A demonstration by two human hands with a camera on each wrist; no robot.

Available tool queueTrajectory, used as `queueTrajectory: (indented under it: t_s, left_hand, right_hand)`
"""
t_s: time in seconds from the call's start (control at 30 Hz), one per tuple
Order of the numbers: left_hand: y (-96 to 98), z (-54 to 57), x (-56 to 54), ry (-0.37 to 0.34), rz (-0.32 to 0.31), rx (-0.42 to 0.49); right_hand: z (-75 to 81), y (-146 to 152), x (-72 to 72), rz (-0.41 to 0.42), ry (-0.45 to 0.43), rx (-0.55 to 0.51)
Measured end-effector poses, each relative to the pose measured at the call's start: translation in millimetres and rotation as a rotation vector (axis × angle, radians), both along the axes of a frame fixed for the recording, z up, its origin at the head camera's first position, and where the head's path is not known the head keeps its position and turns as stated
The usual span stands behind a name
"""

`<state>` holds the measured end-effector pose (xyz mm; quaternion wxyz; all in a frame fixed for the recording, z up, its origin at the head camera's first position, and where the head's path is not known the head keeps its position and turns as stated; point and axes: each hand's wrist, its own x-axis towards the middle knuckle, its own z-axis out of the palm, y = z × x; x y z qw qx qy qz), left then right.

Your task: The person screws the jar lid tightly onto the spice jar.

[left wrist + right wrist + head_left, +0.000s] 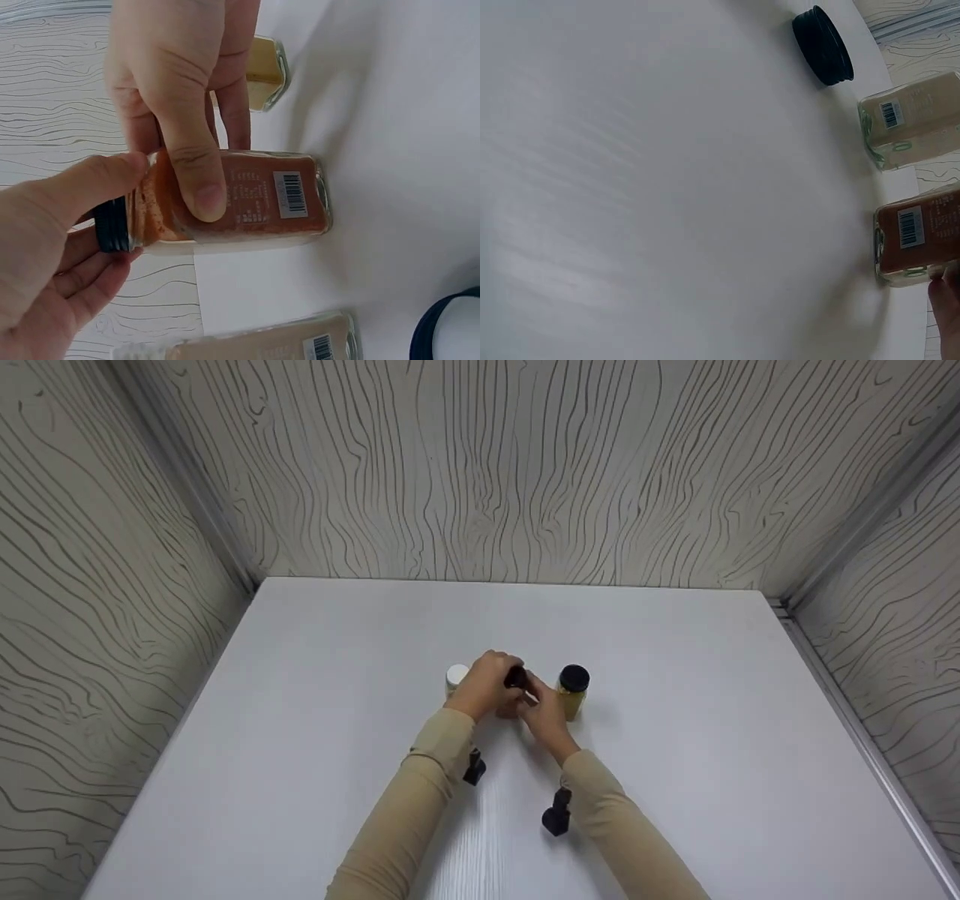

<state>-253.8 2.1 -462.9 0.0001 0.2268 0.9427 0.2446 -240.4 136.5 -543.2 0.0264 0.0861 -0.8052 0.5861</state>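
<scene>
A glass spice jar (255, 191) of red-brown powder, with a barcode label near its base, stands between both hands. My left hand (486, 684) grips its black cap (112, 225) from above, thumb and fingers round the rim. Lower down, my right hand (546, 712) holds the jar's body, its thumb lying along the front in the left wrist view. Only a bit of a right-hand finger (946, 311) shows in the right wrist view. Left of the hands is a jar of pale powder (919, 120) with a white top (457, 674), partly hidden by the left hand in the head view.
A black-capped jar of yellow powder (571, 701) stands close beyond the right hand. A loose black cap (823, 45) lies on the white table (300, 675) near the pale jar. Wood-patterned panels (480, 472) enclose the table's back and sides.
</scene>
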Motion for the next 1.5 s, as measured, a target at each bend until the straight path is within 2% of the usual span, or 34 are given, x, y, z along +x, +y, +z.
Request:
queueTrajectory:
  t_s: [0.1, 0.37, 0.67, 1.1, 1.33, 1.5]
  left_hand:
    - [-0.3, -1.8, 0.0, 0.024, 0.004, 0.006]
    - [-0.6, -3.8, -0.5, -0.011, 0.028, 0.037]
    - [0.9, -4.0, 1.3, -0.007, 0.025, 0.025]
    - [0.0, -4.2, 5.0, 0.052, 0.004, -0.009]
    - [-0.4, -12.3, 8.5, 0.090, 0.018, 0.029]
    - [-2.7, -19.1, 14.4, 0.169, 0.024, 0.065]
  right_hand:
    - [-0.3, 1, 1.1, 0.015, 0.017, 0.007]
    - [1.8, 0, 1.9, 0.020, -0.014, -0.006]
    - [6.1, 0, 3.6, -0.037, -0.041, -0.017]
    - [3.3, 2, 9.6, -0.023, 0.114, -0.005]
    - [7.5, 3, 13.8, -0.076, 0.168, 0.075]
    - [8.3, 2, 15.9, -0.108, 0.226, 0.112]
